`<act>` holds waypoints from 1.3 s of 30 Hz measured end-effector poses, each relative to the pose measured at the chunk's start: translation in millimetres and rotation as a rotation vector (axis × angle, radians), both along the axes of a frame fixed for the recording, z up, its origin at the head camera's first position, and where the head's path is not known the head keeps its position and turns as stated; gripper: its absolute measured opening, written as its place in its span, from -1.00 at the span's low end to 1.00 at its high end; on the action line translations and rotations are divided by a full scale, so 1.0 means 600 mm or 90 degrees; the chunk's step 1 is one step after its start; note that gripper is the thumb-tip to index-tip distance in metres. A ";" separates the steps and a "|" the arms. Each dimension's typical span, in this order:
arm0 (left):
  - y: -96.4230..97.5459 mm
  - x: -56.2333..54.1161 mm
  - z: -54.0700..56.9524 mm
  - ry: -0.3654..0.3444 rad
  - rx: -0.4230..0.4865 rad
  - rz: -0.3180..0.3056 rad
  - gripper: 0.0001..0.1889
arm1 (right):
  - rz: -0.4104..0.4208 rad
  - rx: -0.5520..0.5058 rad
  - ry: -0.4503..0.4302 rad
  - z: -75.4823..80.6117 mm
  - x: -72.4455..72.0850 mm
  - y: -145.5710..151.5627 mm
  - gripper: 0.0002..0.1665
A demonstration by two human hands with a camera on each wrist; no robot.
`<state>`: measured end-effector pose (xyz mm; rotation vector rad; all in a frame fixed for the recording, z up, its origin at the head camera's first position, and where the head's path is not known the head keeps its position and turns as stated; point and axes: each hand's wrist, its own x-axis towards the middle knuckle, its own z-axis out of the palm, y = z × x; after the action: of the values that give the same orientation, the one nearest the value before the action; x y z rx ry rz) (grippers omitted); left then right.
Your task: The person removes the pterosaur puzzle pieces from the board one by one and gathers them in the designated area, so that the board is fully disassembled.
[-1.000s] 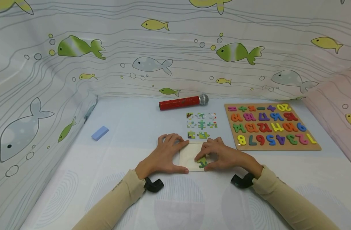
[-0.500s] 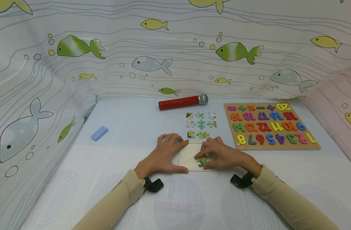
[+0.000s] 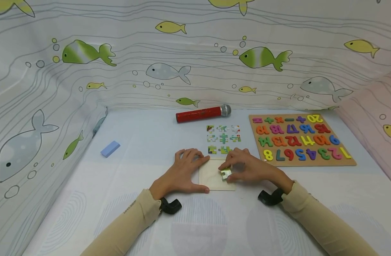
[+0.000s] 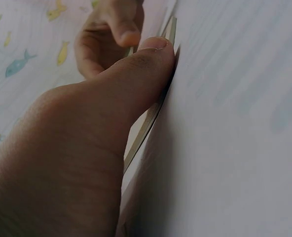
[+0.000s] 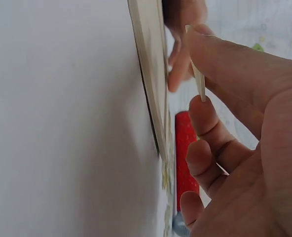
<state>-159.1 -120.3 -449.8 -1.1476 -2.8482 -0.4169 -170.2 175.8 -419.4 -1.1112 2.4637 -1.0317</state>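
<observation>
A pale square wooden puzzle tray (image 3: 214, 183) lies flat in front of me. Along its left side rests my left hand (image 3: 184, 174), fingers spread, with the index fingertip at the far corner and the thumb at the near one. In the left wrist view the thumb (image 4: 148, 59) lies over the tray's edge (image 4: 143, 133). My right hand (image 3: 246, 166) pinches a puzzle piece (image 3: 226, 173) between thumb and fingers above the tray's right half. Seen edge-on in the right wrist view, the piece (image 5: 199, 81) is clear of the tray (image 5: 153, 64). Several puzzle pieces (image 3: 223, 138) lie in rows beyond.
A red toy microphone (image 3: 200, 114) lies behind the loose pieces. To the right is a wooden number board (image 3: 304, 163) with coloured numerals and signs. A blue block (image 3: 110, 149) sits at the left. Fish-patterned cloth (image 3: 125, 46) rises around the table.
The right hand has lifted and tilted the puzzle piece, so its green face now looks pale and shiny. The left hand keeps its place on the tray.
</observation>
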 end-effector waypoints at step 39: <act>-0.001 0.005 0.002 0.006 0.018 -0.009 0.09 | -0.191 0.022 0.126 -0.032 -0.074 0.065 -0.61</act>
<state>-156.4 -120.6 -448.6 -1.1632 -2.8180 -0.4490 -214.9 214.9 -438.7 -0.8886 2.8614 -0.9933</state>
